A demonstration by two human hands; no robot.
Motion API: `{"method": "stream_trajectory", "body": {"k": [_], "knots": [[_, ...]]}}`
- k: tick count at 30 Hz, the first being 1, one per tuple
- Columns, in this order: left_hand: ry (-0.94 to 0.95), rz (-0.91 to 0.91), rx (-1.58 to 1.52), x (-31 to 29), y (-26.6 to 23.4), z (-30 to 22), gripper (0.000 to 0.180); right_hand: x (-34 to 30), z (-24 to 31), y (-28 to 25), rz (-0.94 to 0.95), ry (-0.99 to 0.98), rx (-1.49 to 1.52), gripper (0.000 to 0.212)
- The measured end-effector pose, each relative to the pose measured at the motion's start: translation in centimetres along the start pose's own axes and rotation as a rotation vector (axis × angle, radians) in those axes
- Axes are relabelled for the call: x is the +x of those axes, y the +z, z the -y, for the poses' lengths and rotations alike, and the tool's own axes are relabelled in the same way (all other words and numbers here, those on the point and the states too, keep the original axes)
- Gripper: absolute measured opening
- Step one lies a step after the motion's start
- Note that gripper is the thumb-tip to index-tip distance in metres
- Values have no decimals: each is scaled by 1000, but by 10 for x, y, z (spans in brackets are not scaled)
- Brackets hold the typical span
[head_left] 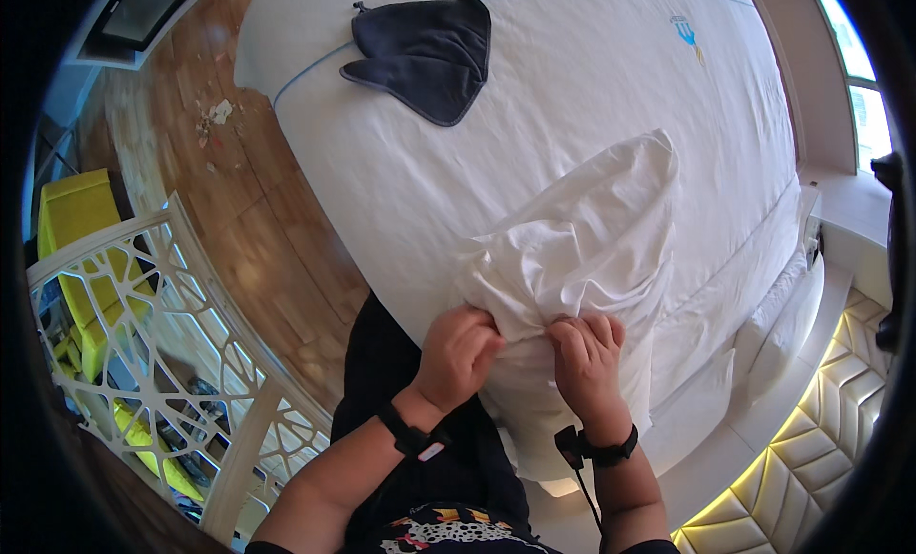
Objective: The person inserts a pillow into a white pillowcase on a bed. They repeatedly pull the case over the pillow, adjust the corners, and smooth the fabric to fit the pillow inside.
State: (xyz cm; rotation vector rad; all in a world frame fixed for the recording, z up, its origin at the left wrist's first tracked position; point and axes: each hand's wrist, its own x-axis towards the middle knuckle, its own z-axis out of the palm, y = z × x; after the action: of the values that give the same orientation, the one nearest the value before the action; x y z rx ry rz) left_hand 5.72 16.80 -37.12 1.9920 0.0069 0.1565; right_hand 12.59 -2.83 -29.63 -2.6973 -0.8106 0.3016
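Note:
A rumpled white pillowcase (pixel 582 225) lies over the near part of the bed, its far end coming to a rounded corner. My left hand (pixel 460 355) is closed on its near edge, with the fingers curled into the fabric. A short way to the right, my right hand (pixel 587 358) pinches the same edge, and folds gather between the two hands. Whether anything is inside the pillowcase cannot be seen. Beneath it spreads the bed's white sheet (pixel 382 163).
A dark grey cloth (pixel 425 62) lies on the bed's far left. White pillows (pixel 778 334) rest along the right side, by a padded headboard (pixel 811 449). On the left are a white lattice partition (pixel 219 363), a yellow chair (pixel 86 268) and scraps (pixel 218 115) on the wooden floor.

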Motion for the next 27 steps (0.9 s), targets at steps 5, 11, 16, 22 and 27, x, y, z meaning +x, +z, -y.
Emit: {"method": "stream_trajectory", "body": {"k": [5, 11, 16, 22, 27], "knots": [[-431, -162, -148, 28, 1, -15, 28, -2, 5, -15, 57, -65, -15, 18], [-560, -225, -108, 2, 19, 6, 28, 25, 22, -18, 130, -100, -29, 29], [-878, -376, -550, 16, 23, 9, 21, 48, 29, 15, 28, 16, -64, 34], [-582, -246, -114, -18, 26, 42, 23, 47, 26, 31, 35, -131, -114, 27], [-490, 13, -33, -3, 1, 46, 31, 39, 22, 31, -18, -155, -130, 19]]}}
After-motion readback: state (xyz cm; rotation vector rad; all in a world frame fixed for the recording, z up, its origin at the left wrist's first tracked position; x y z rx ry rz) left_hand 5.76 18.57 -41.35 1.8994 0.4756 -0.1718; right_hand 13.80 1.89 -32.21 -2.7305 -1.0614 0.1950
